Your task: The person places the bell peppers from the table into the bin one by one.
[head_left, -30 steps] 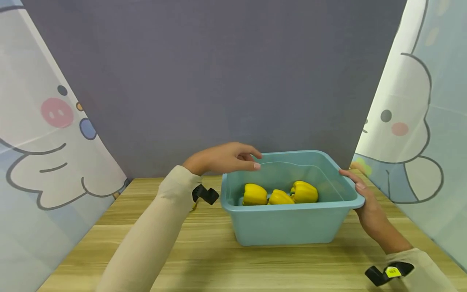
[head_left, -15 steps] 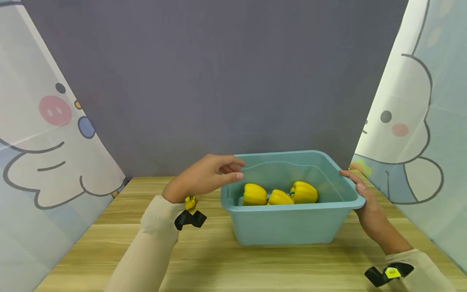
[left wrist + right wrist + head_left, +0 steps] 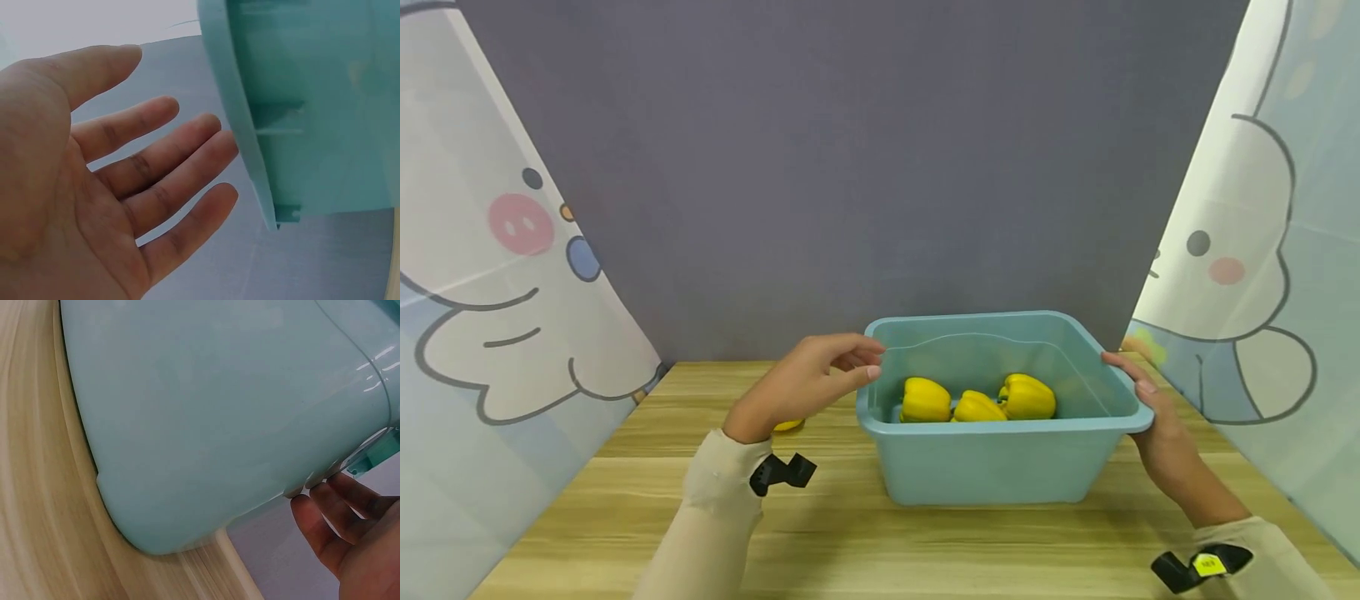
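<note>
A light blue plastic basin (image 3: 992, 462) stands on the table, right of the middle. Inside it lie yellow bell peppers, one at the left (image 3: 927, 400), one in the middle (image 3: 977, 407) and one at the right (image 3: 1028, 397). My left hand (image 3: 808, 379) holds nothing; its fingers are spread and loosely bent just outside the basin's left rim. In the left wrist view its fingertips (image 3: 226, 142) come right up to that rim. My right hand (image 3: 1168, 437) grips the basin's right rim, and the right wrist view shows its fingertips (image 3: 306, 509) against the outer wall.
Another yellow object (image 3: 788, 425) lies on the wooden table (image 3: 647, 483), mostly hidden behind my left wrist. A grey backdrop (image 3: 850, 167) rises behind the table, and cartoon-print curtains (image 3: 497, 333) stand at both sides.
My left hand has moved left and down, from over the basin's left corner to just outside its rim. The right hand, the basin and the peppers stay in place.
</note>
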Demonstrator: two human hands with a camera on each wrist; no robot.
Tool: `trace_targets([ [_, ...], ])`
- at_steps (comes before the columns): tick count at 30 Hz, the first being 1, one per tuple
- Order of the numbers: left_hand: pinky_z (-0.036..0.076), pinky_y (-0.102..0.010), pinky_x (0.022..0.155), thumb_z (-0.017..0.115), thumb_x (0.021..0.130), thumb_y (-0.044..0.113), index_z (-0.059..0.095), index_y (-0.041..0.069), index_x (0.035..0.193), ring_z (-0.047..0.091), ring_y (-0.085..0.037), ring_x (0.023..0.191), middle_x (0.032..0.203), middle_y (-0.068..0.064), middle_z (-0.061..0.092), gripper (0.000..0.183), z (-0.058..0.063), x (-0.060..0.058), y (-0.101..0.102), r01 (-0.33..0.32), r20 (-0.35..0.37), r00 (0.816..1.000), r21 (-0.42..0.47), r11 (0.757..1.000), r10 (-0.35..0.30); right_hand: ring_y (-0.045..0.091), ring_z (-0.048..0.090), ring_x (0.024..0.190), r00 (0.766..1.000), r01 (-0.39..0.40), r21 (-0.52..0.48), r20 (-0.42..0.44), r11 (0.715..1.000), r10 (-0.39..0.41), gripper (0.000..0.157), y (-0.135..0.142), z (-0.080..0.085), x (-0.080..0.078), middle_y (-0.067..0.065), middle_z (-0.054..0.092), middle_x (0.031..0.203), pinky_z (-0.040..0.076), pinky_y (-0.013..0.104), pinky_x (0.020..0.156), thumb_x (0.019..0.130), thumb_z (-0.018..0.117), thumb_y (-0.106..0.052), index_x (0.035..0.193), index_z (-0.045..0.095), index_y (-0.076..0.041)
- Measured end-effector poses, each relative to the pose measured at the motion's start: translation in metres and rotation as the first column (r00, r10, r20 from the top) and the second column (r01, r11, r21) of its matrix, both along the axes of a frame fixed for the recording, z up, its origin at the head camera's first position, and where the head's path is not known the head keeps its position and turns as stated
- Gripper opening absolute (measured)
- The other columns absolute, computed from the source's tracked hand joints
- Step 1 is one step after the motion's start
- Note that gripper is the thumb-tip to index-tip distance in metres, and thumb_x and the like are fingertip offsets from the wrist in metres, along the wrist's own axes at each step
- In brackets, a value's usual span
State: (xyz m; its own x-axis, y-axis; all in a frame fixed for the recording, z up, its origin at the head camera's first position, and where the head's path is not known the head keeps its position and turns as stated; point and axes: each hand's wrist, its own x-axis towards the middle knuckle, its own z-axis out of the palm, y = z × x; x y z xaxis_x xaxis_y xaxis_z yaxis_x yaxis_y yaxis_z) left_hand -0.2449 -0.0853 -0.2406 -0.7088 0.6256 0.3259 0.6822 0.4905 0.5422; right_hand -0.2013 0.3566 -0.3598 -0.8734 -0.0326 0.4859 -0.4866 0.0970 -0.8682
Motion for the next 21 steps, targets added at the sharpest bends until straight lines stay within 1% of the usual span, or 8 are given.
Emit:
trace_targets([
  [4,0.051,-0.038,0.090,0.064,0.100,0.034,0.065,0.021,0.130,0.064,-0.007,0.100,0.118,0.010,0.067,0.033,-0.008,0.001,-0.006,0.003,-0.008,1.000,0.033,0.999,-0.003,0.014,0.049,0.107,1.000,-0.015,0.025,0.013,1.000,0.015,0.052,0.002,0.001,0.000,-0.001,0.046,0.135,0.041,0.027,0.080,0.108,0.017,-0.030,0.155,0.035,-0.016],
  [7,0.052,-0.038,0.090,0.064,0.100,0.034,0.067,0.022,0.127,0.064,-0.008,0.100,0.118,0.009,0.068,0.030,-0.012,0.002,-0.011,-0.023,-0.004,1.000,0.063,0.998,0.023,0.014,0.048,0.107,1.000,-0.016,0.043,0.014,0.999,0.015,0.051,0.003,0.003,0.000,-0.002,0.043,0.137,0.041,0.026,0.079,0.108,0.018,-0.029,0.155,0.036,-0.017],
  [10,0.052,-0.038,0.090,0.063,0.100,0.033,0.067,0.019,0.127,0.064,-0.009,0.100,0.118,0.008,0.068,0.030,-0.016,0.002,-0.016,-0.043,-0.002,0.999,0.071,0.997,0.044,0.013,0.047,0.109,1.000,-0.010,0.061,0.002,0.998,0.010,0.050,0.004,0.004,-0.001,-0.003,0.040,0.141,0.041,0.024,0.080,0.108,0.021,-0.026,0.155,0.036,-0.016],
  [14,0.051,-0.038,0.091,0.063,0.101,0.031,0.067,0.013,0.128,0.064,-0.010,0.101,0.118,0.006,0.068,0.032,-0.017,0.001,-0.020,-0.031,0.005,1.000,0.071,0.997,0.030,0.010,0.045,0.118,1.000,-0.023,0.088,-0.019,0.996,0.025,0.051,0.007,0.006,-0.001,-0.007,0.036,0.149,0.041,0.019,0.084,0.108,0.021,-0.023,0.158,0.033,-0.015],
  [17,0.051,-0.039,0.092,0.062,0.101,0.031,0.067,0.014,0.128,0.065,-0.010,0.101,0.118,0.006,0.069,0.032,-0.017,-0.001,-0.024,-0.025,0.008,1.000,0.074,0.997,0.025,0.011,0.045,0.117,0.999,-0.029,0.090,-0.031,0.996,0.032,0.050,0.008,0.007,-0.002,-0.007,0.035,0.150,0.042,0.019,0.083,0.108,0.022,-0.020,0.154,0.040,-0.012],
  [19,0.051,-0.040,0.092,0.062,0.101,0.032,0.067,0.014,0.127,0.065,-0.009,0.101,0.117,0.006,0.069,0.032,-0.018,-0.003,-0.028,-0.032,0.014,0.999,0.073,0.997,0.031,0.013,0.047,0.114,0.999,-0.019,0.090,-0.040,0.996,0.022,0.048,0.008,0.007,-0.002,-0.004,0.037,0.148,0.044,0.021,0.080,0.108,0.023,-0.019,0.148,0.047,-0.007],
  [21,0.051,-0.040,0.092,0.061,0.102,0.033,0.067,0.014,0.127,0.065,-0.009,0.101,0.115,0.007,0.069,0.033,-0.020,-0.004,-0.032,-0.044,0.020,0.999,0.056,0.997,0.043,0.015,0.047,0.109,0.999,-0.009,0.084,-0.045,0.996,0.013,0.046,0.007,0.007,-0.002,-0.002,0.039,0.144,0.044,0.023,0.078,0.108,0.023,-0.018,0.142,0.051,-0.004],
])
